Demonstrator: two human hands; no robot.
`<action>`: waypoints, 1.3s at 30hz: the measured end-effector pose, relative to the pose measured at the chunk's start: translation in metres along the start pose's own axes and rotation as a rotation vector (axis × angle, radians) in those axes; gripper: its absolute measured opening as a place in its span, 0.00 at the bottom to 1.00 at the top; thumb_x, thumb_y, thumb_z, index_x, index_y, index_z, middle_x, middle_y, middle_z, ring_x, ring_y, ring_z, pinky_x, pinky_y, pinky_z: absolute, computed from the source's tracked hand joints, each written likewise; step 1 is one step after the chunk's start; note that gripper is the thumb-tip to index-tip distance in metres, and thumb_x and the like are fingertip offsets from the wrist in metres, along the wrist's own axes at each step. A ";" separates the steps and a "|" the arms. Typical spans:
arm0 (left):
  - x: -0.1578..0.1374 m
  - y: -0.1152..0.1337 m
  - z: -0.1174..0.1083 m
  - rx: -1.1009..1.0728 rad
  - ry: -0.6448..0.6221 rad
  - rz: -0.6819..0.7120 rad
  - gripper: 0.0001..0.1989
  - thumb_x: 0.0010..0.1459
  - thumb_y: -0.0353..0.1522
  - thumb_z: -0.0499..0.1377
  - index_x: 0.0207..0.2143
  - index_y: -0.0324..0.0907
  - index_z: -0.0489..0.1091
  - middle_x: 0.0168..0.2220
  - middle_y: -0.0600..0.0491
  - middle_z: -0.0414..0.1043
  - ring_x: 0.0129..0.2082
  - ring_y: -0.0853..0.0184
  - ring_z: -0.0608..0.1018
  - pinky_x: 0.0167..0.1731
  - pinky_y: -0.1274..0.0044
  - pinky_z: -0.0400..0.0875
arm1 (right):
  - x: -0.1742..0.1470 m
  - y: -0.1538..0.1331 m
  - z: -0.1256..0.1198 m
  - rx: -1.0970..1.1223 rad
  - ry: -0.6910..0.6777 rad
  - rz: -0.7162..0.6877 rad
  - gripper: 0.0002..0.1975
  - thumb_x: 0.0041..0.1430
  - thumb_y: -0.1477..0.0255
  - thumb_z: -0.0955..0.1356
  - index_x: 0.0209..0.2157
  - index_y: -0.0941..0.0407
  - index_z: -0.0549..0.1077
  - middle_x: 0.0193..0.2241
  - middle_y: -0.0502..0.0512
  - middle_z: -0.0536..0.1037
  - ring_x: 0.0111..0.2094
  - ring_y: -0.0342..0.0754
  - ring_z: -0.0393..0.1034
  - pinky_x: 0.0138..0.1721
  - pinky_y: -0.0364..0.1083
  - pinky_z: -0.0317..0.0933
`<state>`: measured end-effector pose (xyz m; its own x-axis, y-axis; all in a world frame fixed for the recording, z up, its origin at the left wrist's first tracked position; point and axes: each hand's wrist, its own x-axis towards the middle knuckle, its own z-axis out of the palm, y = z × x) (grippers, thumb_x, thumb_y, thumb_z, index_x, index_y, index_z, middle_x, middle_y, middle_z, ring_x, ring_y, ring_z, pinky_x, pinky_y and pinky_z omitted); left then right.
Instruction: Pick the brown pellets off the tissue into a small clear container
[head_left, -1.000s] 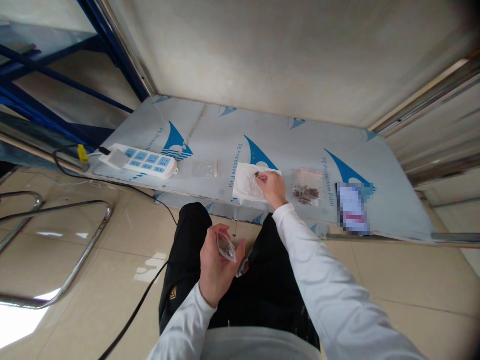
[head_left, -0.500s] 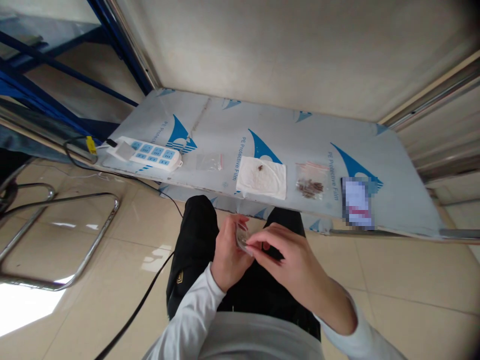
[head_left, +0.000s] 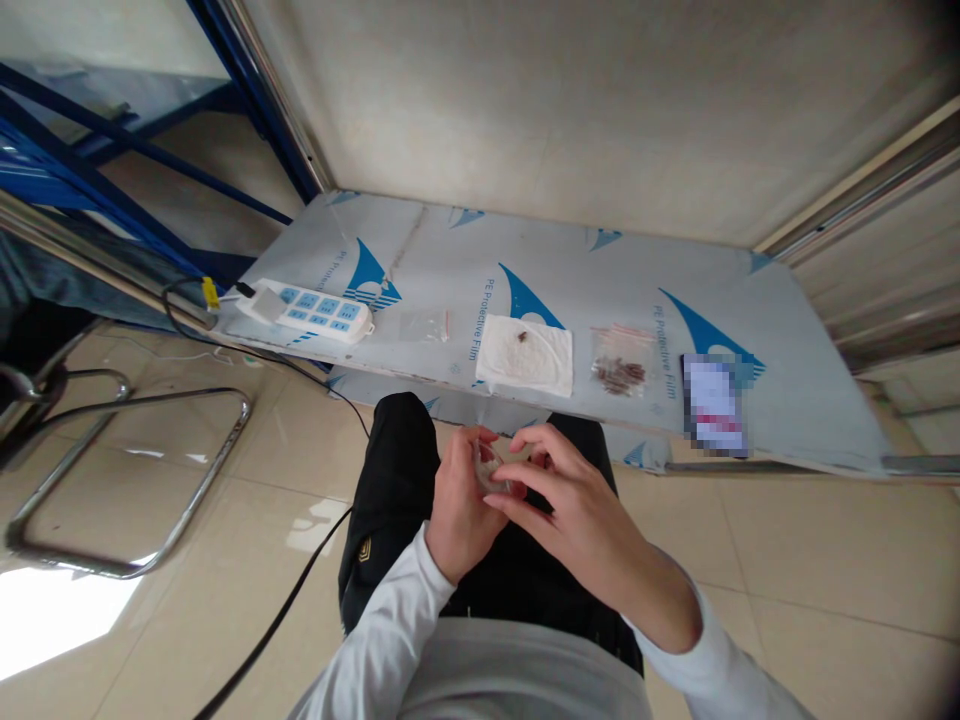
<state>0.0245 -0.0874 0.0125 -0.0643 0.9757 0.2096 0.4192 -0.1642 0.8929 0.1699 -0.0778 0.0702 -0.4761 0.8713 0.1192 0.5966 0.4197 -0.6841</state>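
Note:
Above my lap, my left hand (head_left: 463,500) is closed around a small clear plastic bag (head_left: 487,464), its mouth facing up. My right hand (head_left: 559,490) meets it from the right, thumb and index finger on the bag's near edge, the other fingers bent above. What lies inside the bag is too small to make out. Beyond my hands, on the shelf, a white paper napkin (head_left: 525,370) carries a small brown bit (head_left: 523,338). To its right lies a clear zip bag (head_left: 621,362) of brown pieces, and to its left a flat clear bag (head_left: 425,326).
The shelf (head_left: 645,270) is covered in printed protective film. A white power strip (head_left: 322,312) with a cable lies at its left, a blurred-out phone-like item (head_left: 714,405) at its right. A metal chair frame (head_left: 225,465) stands on the floor at left.
My right hand's fingers have spread from a tight pinch, its index finger now further over the bag. My left hand keeps its hold. The view has shifted slightly.

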 end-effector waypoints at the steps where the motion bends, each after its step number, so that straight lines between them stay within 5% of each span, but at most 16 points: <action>1: 0.002 0.001 -0.002 -0.024 -0.027 -0.017 0.22 0.46 0.30 0.65 0.44 0.42 0.63 0.35 0.53 0.70 0.32 0.67 0.75 0.33 0.75 0.71 | 0.000 0.004 0.000 0.041 0.004 0.033 0.05 0.63 0.69 0.68 0.36 0.54 0.77 0.47 0.58 0.73 0.44 0.50 0.72 0.47 0.51 0.68; 5: 0.012 0.001 -0.016 -0.302 -0.282 -0.147 0.37 0.43 0.36 0.71 0.55 0.41 0.62 0.44 0.47 0.74 0.41 0.62 0.77 0.42 0.73 0.72 | 0.009 0.024 -0.012 0.416 0.040 0.233 0.06 0.63 0.66 0.68 0.37 0.53 0.76 0.40 0.54 0.78 0.41 0.48 0.75 0.44 0.47 0.70; 8: 0.019 0.004 -0.026 -0.588 -0.406 -0.368 0.20 0.54 0.41 0.65 0.43 0.37 0.72 0.37 0.48 0.78 0.34 0.66 0.78 0.35 0.76 0.73 | 0.017 0.036 -0.027 0.648 0.054 0.356 0.11 0.60 0.61 0.69 0.37 0.54 0.76 0.33 0.52 0.81 0.32 0.46 0.76 0.35 0.45 0.71; 12: 0.019 0.012 -0.030 -0.719 -0.384 -0.549 0.16 0.53 0.41 0.66 0.30 0.35 0.74 0.24 0.53 0.76 0.22 0.73 0.75 0.26 0.82 0.71 | 0.023 0.043 -0.040 0.730 0.065 0.403 0.13 0.55 0.61 0.72 0.34 0.57 0.76 0.32 0.55 0.82 0.28 0.45 0.76 0.31 0.44 0.69; 16: 0.015 0.017 -0.032 -0.718 -0.356 -0.591 0.15 0.51 0.40 0.69 0.29 0.35 0.74 0.24 0.51 0.78 0.22 0.72 0.77 0.25 0.82 0.73 | 0.022 0.044 -0.040 0.760 0.097 0.410 0.14 0.53 0.62 0.74 0.35 0.57 0.75 0.31 0.56 0.83 0.27 0.45 0.76 0.31 0.44 0.69; 20: 0.014 0.016 -0.034 -0.677 -0.379 -0.504 0.13 0.54 0.39 0.66 0.32 0.36 0.75 0.29 0.49 0.79 0.28 0.68 0.79 0.31 0.78 0.76 | 0.018 0.042 -0.039 0.753 0.095 0.393 0.15 0.54 0.62 0.73 0.40 0.56 0.74 0.30 0.55 0.83 0.28 0.46 0.77 0.33 0.45 0.69; 24: 0.020 0.015 -0.030 -0.486 -0.303 -0.276 0.13 0.56 0.37 0.65 0.41 0.39 0.76 0.40 0.47 0.80 0.40 0.63 0.80 0.42 0.75 0.74 | 0.012 0.033 -0.040 0.665 0.058 0.344 0.16 0.57 0.63 0.72 0.46 0.52 0.71 0.29 0.50 0.83 0.30 0.45 0.78 0.35 0.43 0.69; 29: 0.029 0.019 -0.024 -0.312 -0.181 -0.107 0.07 0.57 0.36 0.64 0.33 0.41 0.78 0.32 0.51 0.79 0.33 0.66 0.79 0.37 0.76 0.72 | 0.008 0.024 -0.041 0.486 0.073 0.278 0.12 0.59 0.64 0.71 0.44 0.51 0.74 0.32 0.48 0.83 0.33 0.44 0.77 0.38 0.43 0.68; 34: 0.026 0.020 -0.025 -0.339 -0.181 -0.090 0.07 0.58 0.34 0.63 0.37 0.41 0.76 0.34 0.50 0.79 0.34 0.65 0.79 0.38 0.76 0.72 | 0.005 0.024 -0.033 0.409 0.072 0.228 0.07 0.61 0.66 0.69 0.39 0.52 0.78 0.33 0.49 0.82 0.34 0.44 0.76 0.35 0.42 0.67; 39: 0.017 0.015 -0.028 -0.327 -0.160 -0.029 0.04 0.57 0.31 0.64 0.30 0.40 0.75 0.28 0.51 0.77 0.30 0.67 0.78 0.34 0.77 0.70 | -0.002 0.018 -0.018 0.473 0.068 0.235 0.08 0.59 0.66 0.71 0.41 0.51 0.77 0.34 0.48 0.81 0.34 0.43 0.75 0.37 0.41 0.67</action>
<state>0.0039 -0.0774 0.0403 0.0818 0.9867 0.1405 0.1056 -0.1487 0.9832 0.1932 -0.0673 0.0708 -0.3127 0.9490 -0.0406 0.3185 0.0645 -0.9457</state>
